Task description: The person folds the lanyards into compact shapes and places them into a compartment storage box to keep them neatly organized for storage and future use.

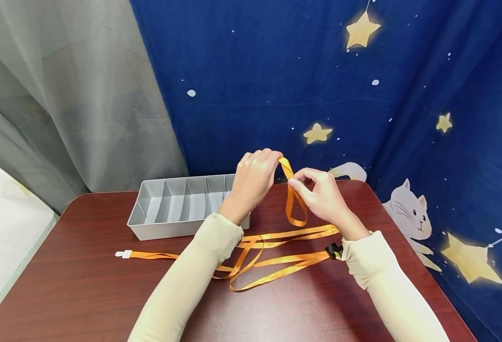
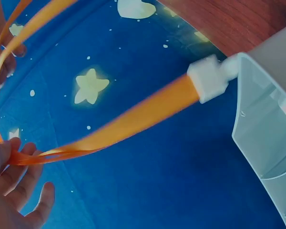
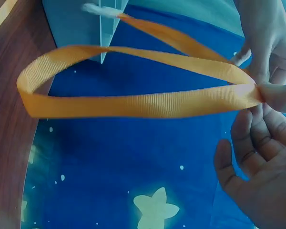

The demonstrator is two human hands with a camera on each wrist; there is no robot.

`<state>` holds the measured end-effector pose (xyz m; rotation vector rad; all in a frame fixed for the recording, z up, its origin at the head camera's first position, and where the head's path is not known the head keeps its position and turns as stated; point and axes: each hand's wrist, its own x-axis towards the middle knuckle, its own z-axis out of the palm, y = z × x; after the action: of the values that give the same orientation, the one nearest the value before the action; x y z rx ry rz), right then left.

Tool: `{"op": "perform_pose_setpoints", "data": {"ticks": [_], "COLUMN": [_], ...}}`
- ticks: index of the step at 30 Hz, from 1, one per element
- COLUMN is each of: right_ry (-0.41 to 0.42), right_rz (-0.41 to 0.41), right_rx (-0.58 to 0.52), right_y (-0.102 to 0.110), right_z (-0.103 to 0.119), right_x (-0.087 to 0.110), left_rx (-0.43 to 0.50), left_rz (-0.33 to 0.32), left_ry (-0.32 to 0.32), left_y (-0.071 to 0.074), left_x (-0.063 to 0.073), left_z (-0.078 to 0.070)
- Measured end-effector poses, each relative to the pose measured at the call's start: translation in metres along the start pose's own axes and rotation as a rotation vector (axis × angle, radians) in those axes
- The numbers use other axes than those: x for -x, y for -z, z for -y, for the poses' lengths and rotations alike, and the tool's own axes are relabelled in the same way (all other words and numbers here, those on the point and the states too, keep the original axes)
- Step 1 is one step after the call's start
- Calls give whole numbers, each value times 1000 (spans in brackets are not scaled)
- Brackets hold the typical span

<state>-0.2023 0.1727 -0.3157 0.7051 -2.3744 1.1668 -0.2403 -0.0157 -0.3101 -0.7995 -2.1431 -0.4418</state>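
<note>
An orange lanyard point(image 1: 297, 213) is held up above the table, with a loop hanging from the hands. My left hand point(image 1: 255, 178) pinches its strap between thumb and fingers. The right hand point(image 1: 324, 195), just beside it, pinches the same lanyard between thumb and forefinger. In the left wrist view, a white plastic clip point(image 2: 207, 78) ends the strap that runs from the left hand point(image 2: 19, 183), and the clip overlaps the bin's corner there. The right wrist view shows the ribbed loop point(image 3: 152, 106) stretching away from the right hand's pinch.
Behind the left forearm stands a grey divided bin point(image 1: 161, 232) with several compartments. More orange lanyards point(image 1: 272, 261) lie on the dark red table point(image 1: 84, 289); a white clip point(image 1: 123, 254) points left, and a black buckle point(image 1: 334, 251) lies by the right sleeve. A blue curtain point(image 1: 251, 95) hangs behind.
</note>
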Motion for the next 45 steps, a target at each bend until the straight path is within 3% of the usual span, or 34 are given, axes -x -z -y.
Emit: {"op": "perform_pose_setpoints", "data": {"ticks": [10, 17, 26, 33, 45], "right_ry": [-96, -110, -77, -73, -149], "right_rz": [130, 227, 110, 56, -10], "right_rx": [-143, -249, -381, -415, -412], "right_y": [-4, -4, -13, -18, -25], "right_z": [1, 0, -2, -2, -7], "right_x": [4, 8, 11, 13, 14], "left_rx": [191, 321, 512, 531, 571], "left_rz": [-16, 17, -7, 9, -6], "left_ry": [81, 154, 175, 154, 112], "left_y": [6, 10, 15, 17, 20], "left_x": [-4, -6, -12, -14, -15], "left_z": [-3, -11, -13, -14, -16]}}
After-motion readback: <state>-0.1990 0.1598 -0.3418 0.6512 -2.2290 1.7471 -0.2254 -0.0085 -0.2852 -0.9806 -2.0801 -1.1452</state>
